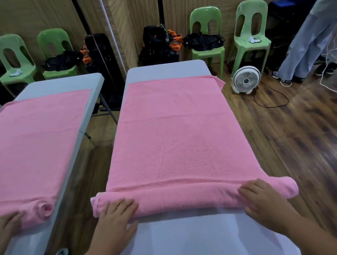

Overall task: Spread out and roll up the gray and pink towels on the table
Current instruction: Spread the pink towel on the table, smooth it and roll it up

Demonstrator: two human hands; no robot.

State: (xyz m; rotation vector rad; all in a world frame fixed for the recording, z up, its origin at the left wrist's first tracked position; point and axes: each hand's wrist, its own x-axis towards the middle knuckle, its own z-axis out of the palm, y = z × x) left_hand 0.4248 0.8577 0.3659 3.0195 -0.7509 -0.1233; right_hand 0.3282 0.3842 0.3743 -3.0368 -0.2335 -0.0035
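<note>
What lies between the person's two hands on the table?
Only the rolled-up part of the pink towel runs between the left hand and the right hand; nothing else sits on it, seen in the head view.

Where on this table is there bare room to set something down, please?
Bare: the table strip beyond the pink towel's far edge, and the near end behind the roll. The middle is all towel; the left hand and right hand press the roll.
</note>
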